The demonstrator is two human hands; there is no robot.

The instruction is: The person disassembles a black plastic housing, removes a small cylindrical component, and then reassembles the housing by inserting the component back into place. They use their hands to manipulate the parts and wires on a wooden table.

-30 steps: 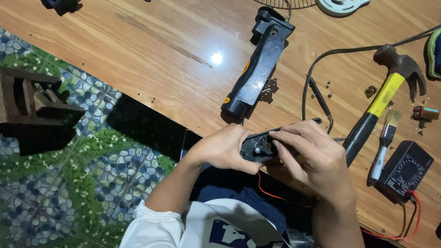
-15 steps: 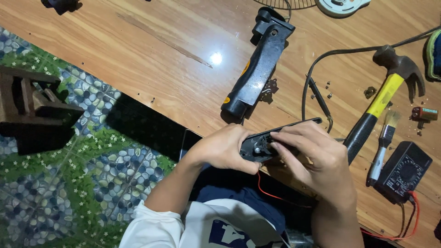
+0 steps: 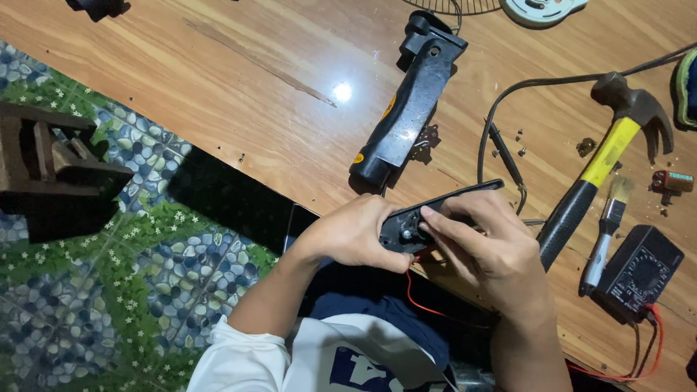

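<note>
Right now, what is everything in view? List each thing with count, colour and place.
black plastic casing half: 1, black, held in both hands at the table edge
red wire: 1, red, hanging below the casing half
black tool housing: 1, black with yellow marks, lying on the table above the hands
claw hammer: 1, yellow and black handle, right of the hands
paintbrush: 1, white handle, beside the hammer
multimeter: 1, black, far right
black cord: 1, black, curving across the table
wooden table: 1, brown
patterned floor: green and blue, left
left hand: gripping the casing's left end
right hand: fingers on the casing
</note>
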